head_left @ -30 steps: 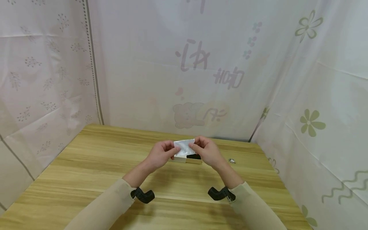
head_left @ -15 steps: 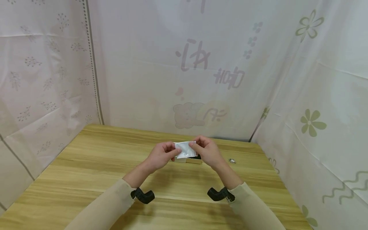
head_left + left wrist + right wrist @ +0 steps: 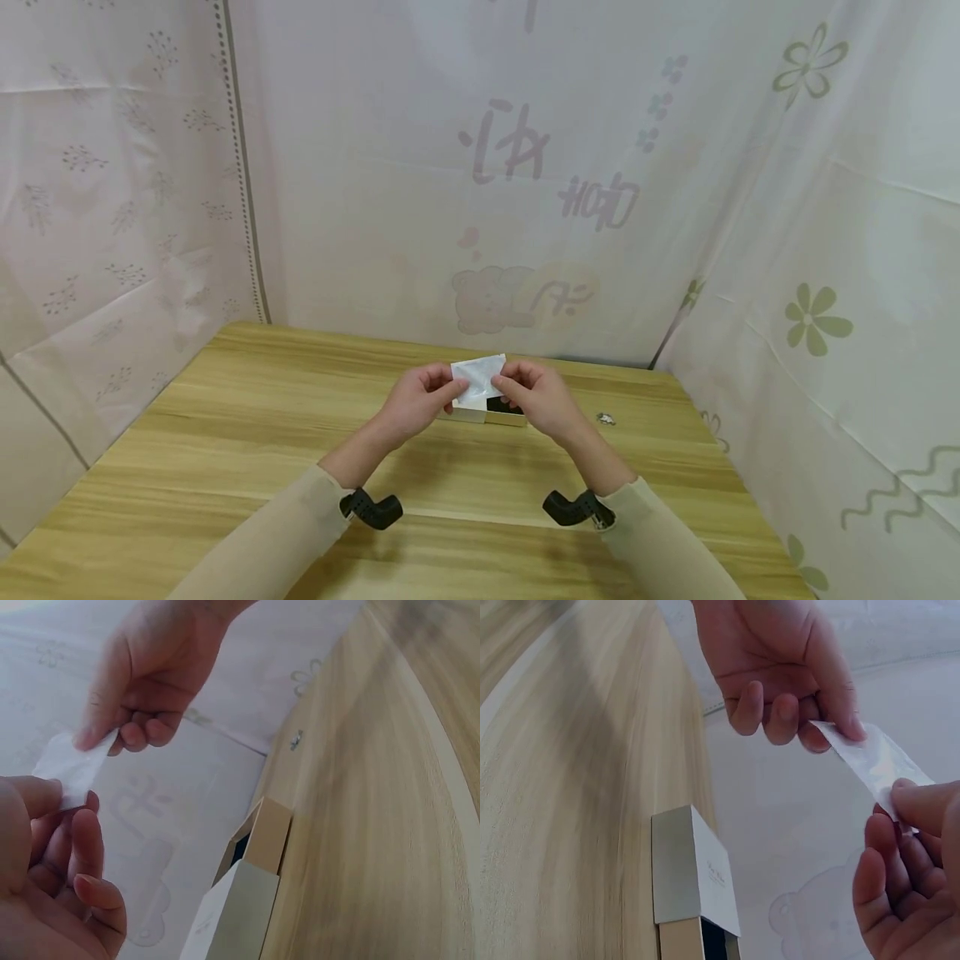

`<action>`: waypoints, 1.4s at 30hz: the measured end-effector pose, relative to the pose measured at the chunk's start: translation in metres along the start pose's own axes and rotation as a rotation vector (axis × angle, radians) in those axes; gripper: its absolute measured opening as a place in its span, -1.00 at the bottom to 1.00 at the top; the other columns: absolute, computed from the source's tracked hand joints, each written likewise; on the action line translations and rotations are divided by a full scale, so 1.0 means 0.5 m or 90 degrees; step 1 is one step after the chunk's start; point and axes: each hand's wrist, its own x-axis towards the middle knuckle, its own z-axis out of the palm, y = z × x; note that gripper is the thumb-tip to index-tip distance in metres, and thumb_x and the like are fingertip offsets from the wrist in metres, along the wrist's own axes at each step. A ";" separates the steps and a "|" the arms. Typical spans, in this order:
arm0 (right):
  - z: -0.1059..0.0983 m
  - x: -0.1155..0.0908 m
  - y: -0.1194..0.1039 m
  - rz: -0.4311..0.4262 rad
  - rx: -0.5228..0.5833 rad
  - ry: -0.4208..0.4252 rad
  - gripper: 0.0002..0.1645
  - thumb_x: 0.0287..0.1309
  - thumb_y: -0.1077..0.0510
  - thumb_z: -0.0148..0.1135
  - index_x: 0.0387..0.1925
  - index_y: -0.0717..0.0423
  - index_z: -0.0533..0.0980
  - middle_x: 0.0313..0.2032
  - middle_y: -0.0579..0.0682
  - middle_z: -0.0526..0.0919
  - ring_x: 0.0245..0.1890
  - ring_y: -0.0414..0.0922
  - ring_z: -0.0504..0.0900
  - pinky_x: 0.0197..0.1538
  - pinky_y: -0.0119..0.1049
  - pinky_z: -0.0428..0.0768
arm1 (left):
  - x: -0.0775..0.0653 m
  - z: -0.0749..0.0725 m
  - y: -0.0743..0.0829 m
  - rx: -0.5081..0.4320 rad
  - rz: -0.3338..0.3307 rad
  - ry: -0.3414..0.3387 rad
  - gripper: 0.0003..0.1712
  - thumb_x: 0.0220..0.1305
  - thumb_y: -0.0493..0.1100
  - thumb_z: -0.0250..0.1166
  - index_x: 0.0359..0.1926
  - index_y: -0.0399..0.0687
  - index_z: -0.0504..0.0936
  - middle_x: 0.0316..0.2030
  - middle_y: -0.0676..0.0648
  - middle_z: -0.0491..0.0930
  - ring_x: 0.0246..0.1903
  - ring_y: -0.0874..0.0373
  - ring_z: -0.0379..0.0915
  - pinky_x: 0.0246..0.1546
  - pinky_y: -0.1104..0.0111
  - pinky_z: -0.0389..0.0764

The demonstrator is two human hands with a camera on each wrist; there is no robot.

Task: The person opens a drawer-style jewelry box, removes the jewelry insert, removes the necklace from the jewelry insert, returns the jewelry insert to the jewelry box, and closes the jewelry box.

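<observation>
In the head view, a small white sachet (image 3: 477, 372) is held up between both hands, its upper right corner raised. My left hand (image 3: 417, 402) pinches its left side between thumb and fingers. My right hand (image 3: 545, 400) pinches the right side the same way. The right wrist view shows the sachet (image 3: 885, 765) as thin and shiny, with the left hand (image 3: 769, 656) above and the right hand (image 3: 915, 877) below. Behind and beneath the hands lies a slide-out box: a white sleeve (image 3: 240, 915) and a tan tray (image 3: 268, 834) with a dark inside, partly pulled out.
A small silvery-white object (image 3: 606, 419) lies right of the box on the wooden table (image 3: 465, 550). Patterned cloth curtains (image 3: 360, 208) hang behind the table and at both sides. Black wrist mounts (image 3: 372, 509) sit at the sleeve cuffs.
The sachet first dips over the box's front, then tilts back up with its right corner higher. Both hands shift slightly and keep their pinch; the box and small object stay put.
</observation>
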 end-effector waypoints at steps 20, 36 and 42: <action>-0.006 0.008 0.015 0.036 0.052 0.063 -0.74 0.53 0.16 0.36 0.03 0.32 0.67 -0.22 0.04 0.72 -0.27 -0.02 0.71 -0.15 -0.27 0.75 | 0.004 -0.002 0.002 0.005 -0.005 -0.003 -0.73 0.65 -0.04 0.31 -0.02 -0.15 0.77 -0.24 -0.07 0.75 -0.34 0.10 0.58 -0.26 0.37 0.58; -0.048 0.017 0.027 0.067 0.086 0.141 -0.71 0.55 0.17 0.33 0.06 0.37 0.64 -0.23 0.06 0.71 -0.31 -0.11 0.71 -0.17 -0.32 0.72 | 0.048 -0.022 -0.078 0.299 0.005 -0.018 -0.53 0.61 -0.04 0.34 0.39 -0.12 0.66 0.37 -0.16 0.62 0.39 -0.17 0.55 0.41 -0.08 0.59; -0.055 0.018 0.036 0.069 0.101 0.145 -0.67 0.55 0.18 0.33 0.07 0.42 0.62 -0.26 -0.03 0.70 -0.36 -0.22 0.70 -0.23 -0.40 0.69 | 0.068 -0.017 -0.104 0.404 -0.011 -0.056 -0.28 0.50 0.01 0.45 0.58 -0.04 0.50 0.54 -0.32 0.43 0.55 -0.30 0.35 0.57 -0.18 0.38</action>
